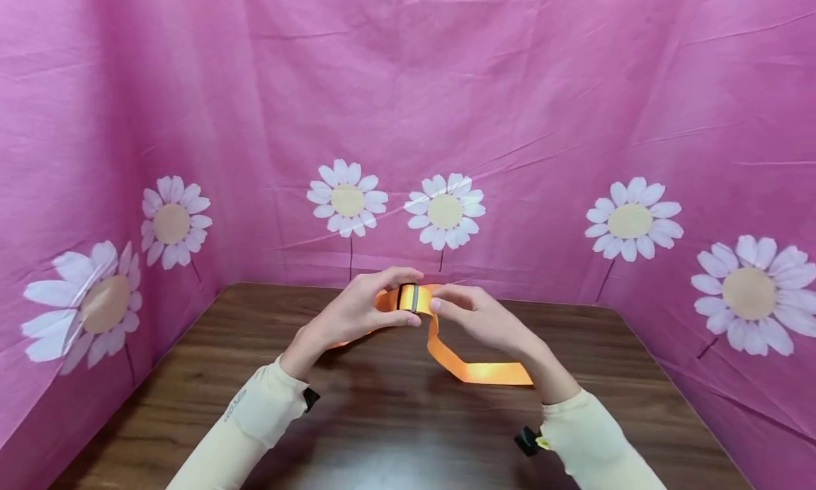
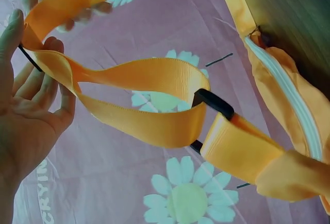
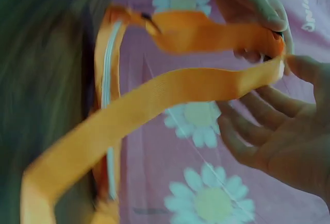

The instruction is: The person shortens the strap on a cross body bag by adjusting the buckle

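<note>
My left hand [image 1: 350, 311] holds a black slider buckle [image 1: 416, 298] between the thumb below and the fingers above. An orange strap [image 1: 491, 373] runs through this buckle, and my right hand [image 1: 489, 321] pinches it just to the right. In the left wrist view the strap forms a loop through a second black buckle [image 2: 216, 104], away from the fingers. Beyond it is an orange fabric bag [image 2: 304, 82] with a white zipper [image 2: 289, 98]. The right wrist view shows the strap [image 3: 170, 87] stretching from my right fingertips toward the lower left.
A dark wood-grain table [image 1: 382, 412] lies under both hands. Pink cloth [image 1: 408, 86] printed with white daisies hangs behind it and along both sides. Small black pieces, such as the one on the right [image 1: 527, 440], sit at the wrists.
</note>
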`<state>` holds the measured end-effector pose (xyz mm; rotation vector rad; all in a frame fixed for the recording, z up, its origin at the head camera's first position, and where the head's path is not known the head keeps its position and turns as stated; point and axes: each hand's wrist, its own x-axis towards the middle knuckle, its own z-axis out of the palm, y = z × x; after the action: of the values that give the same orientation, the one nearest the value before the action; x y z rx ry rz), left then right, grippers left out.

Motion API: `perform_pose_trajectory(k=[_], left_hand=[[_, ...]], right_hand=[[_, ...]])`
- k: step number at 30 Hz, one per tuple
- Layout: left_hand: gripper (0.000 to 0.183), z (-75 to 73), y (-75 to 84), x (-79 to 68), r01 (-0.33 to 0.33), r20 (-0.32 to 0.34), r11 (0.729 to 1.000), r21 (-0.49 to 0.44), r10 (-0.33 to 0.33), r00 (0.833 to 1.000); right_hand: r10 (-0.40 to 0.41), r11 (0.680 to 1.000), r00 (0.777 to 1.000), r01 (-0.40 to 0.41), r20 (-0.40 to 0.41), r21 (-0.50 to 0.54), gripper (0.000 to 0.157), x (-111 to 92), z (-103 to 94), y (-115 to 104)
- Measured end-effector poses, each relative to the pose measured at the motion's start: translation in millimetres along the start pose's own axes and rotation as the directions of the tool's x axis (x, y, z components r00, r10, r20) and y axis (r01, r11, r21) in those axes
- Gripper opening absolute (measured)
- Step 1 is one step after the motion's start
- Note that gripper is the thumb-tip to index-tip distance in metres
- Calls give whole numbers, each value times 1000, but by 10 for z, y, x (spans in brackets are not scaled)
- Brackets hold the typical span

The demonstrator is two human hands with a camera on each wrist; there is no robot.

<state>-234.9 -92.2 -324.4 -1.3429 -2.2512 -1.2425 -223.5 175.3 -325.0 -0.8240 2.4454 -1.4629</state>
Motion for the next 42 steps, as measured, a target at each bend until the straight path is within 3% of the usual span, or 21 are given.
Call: perform_pose_trajectory(k=[3,7,12,17,20,22,26,30,35,42], left_hand=[[68,16,25,6,1,-9,1000,-9,-1,1000],[68,69,19,38,-16,-22,1000,15,17,1000],[63,98,10,21,-2,-53,998,57,5,999],[54,104,-21,5,-14,-93,1000,-11,13,996],[47,116,-21,4,11,-101,997,-74,-19,995],[45,119,23,5,69,-91,991,-116,-79,993],[47,109,138,20,180,-59,962,-203,-196,979],[49,107,181,22,248,-30,933,-261,-264,964],[47,127,141,5,257,-19,926,-277,-272,962],[47,148,107,1,243,-19,947,-209,-253,967]], right_hand=[[-5,987,1000,8,-18,160,28,46,74,-10],[-13,944,999,27,-46,328,26,66,109,12],[-31,912,995,69,-99,404,24,64,127,18],[-36,877,993,86,-114,472,20,41,83,39],[-25,865,996,66,-88,497,17,37,58,60],[-18,862,998,49,-66,505,18,42,52,74],[-20,868,999,31,-27,495,24,56,49,94],[-39,876,999,40,-11,480,27,57,47,97],[-30,885,999,32,-13,465,25,42,42,81],[-22,897,1000,30,-23,440,26,32,50,58]])
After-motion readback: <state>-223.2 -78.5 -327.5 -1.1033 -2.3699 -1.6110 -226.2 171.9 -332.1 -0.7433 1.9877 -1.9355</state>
